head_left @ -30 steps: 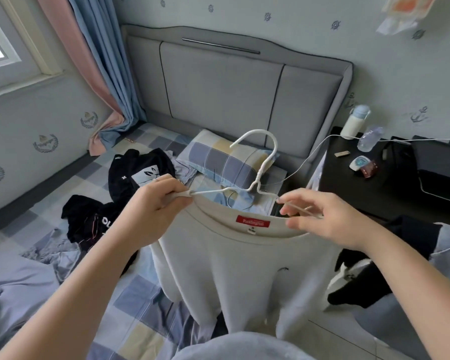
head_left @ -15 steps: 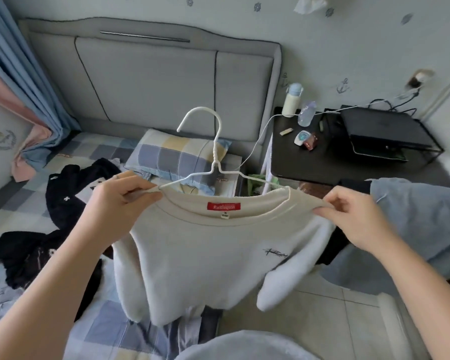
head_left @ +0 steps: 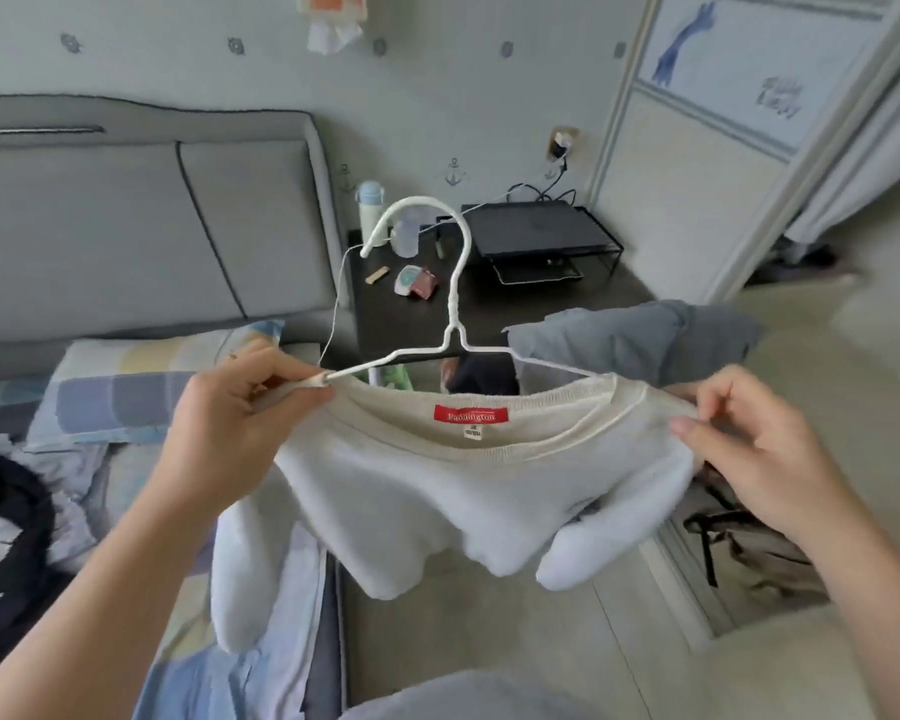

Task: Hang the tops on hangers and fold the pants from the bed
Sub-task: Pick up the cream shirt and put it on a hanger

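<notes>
A cream sweatshirt (head_left: 437, 491) with a red neck label hangs in the air in front of me on a white wire hanger (head_left: 455, 304). The hanger's arms run inside the neck opening and its hook points up. My left hand (head_left: 235, 428) grips the sweatshirt's left shoulder together with the hanger's left arm. My right hand (head_left: 749, 459) pinches the cloth at the right shoulder. Both sleeves dangle below. Black clothes (head_left: 1, 543) lie on the bed at the far left.
The bed (head_left: 126, 459) with a checked sheet and pillow (head_left: 141, 392) fills the left. A dark nightstand (head_left: 489, 304) with a bottle, small items and a black tray stands behind the hanger. Grey clothing (head_left: 635, 340) lies to its right. A wardrobe door stands at the right, tiled floor below.
My view has swung right from the bed toward the nightstand and wardrobe. The sweatshirt on its hanger moved with it, and my right hand shifted out to the right shoulder.
</notes>
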### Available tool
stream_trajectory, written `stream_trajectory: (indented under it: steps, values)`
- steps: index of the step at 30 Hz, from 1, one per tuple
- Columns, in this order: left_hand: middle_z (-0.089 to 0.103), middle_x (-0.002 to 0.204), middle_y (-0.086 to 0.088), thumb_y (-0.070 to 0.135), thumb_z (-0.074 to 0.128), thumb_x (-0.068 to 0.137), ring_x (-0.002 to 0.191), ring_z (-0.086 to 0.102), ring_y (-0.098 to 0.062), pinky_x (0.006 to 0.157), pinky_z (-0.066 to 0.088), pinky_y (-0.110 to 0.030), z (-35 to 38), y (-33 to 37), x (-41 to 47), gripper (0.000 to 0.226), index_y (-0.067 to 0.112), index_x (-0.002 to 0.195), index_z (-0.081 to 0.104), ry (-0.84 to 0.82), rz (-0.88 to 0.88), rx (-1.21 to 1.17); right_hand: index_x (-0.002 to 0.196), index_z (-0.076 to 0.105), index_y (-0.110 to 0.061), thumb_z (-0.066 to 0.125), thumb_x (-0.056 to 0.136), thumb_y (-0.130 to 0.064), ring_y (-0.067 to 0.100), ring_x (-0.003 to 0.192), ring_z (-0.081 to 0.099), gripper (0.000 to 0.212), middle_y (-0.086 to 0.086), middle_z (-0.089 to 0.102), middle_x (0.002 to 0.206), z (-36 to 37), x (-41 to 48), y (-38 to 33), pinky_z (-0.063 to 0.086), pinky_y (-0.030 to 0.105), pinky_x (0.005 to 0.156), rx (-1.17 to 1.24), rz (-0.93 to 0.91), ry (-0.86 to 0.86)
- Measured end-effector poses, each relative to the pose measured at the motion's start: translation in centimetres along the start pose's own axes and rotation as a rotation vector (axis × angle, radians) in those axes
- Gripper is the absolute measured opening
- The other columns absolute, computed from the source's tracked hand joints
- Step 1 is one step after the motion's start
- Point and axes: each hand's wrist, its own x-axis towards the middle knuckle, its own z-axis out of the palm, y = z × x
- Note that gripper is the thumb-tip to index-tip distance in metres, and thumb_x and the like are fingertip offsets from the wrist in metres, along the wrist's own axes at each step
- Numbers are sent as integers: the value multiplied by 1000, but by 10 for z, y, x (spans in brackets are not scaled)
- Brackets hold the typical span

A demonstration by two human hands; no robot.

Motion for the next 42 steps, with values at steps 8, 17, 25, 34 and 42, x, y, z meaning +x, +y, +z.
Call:
stream_trajectory:
  steps: [8, 17, 25, 34, 42]
  values:
    - [64, 77, 11, 16, 79, 83, 70, 56, 0, 65, 39, -6, 153, 73, 46, 20, 35, 79, 73, -281, 92, -149, 95, 63, -24, 59, 86, -58, 12, 62, 50, 36, 2, 55, 70, -107, -64, 39, 40, 27, 59, -271, 135, 63]
    - [71, 87, 1, 11, 77, 85, 87, 66, -14, 81, 50, -23, 347, 141, 65, 5, 15, 87, 76, -602, 141, -278, 82, 56, -20, 49, 104, -12, 2, 50, 35, 24, -12, 40, 56, -204, -153, 65, 27, 14, 50, -273, 305, 38]
    - [69, 95, 7, 15, 76, 88, 89, 60, -2, 78, 41, -7, 490, 198, 72, 4, 14, 91, 75, -722, 190, -251, 73, 53, -35, 48, 90, -17, 14, 60, 37, 25, 2, 44, 67, -235, -188, 68, 32, 21, 57, -77, 446, 185]
    - [63, 117, 22, 41, 64, 95, 106, 60, 0, 87, 46, -16, 572, 247, 84, 20, 38, 115, 63, -930, 186, -312, 64, 62, -31, 52, 78, -19, 12, 58, 46, 21, -4, 51, 64, -245, -133, 99, 37, 23, 54, 212, 541, 693]
    - [70, 96, 19, 64, 57, 80, 87, 69, -5, 77, 58, -26, 562, 257, 133, 26, 43, 92, 65, -1256, 347, -446, 67, 61, -29, 56, 81, -26, 8, 56, 49, 15, -7, 53, 63, -281, -25, 122, 42, 17, 50, 175, 476, 1038]
